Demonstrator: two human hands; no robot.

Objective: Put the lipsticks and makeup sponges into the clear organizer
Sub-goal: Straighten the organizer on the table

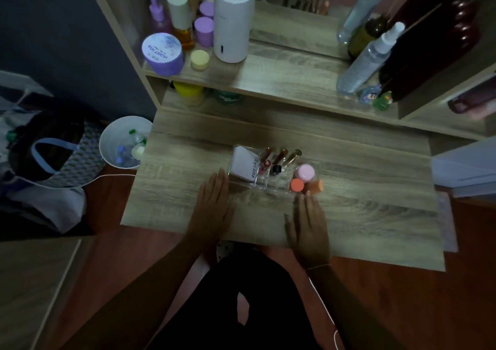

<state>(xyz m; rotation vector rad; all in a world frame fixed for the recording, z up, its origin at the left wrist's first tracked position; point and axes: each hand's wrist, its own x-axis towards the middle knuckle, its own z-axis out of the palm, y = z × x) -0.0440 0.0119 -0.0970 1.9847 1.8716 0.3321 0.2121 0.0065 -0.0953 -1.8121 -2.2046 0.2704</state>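
The clear organizer [279, 187] stands on the wooden desk in front of me. A white box [243, 165] fills its left compartment. Several lipsticks [279, 159] lean in the middle slots. A pink sponge [306, 172], a coral sponge [297, 185] and an orange sponge [316, 186] sit at its right end. My left hand [214, 204] lies flat on the desk, fingers near the organizer's left front corner. My right hand [308, 223] lies flat too, fingertips just below the orange sponge. Neither hand holds anything.
A raised shelf [268, 81] behind carries jars, bottles and a white cylinder [233, 19]; spray bottles [367, 59] stand at its right. A white bin [124, 141] with bottles and a bag [45, 159] sit on the floor to the left.
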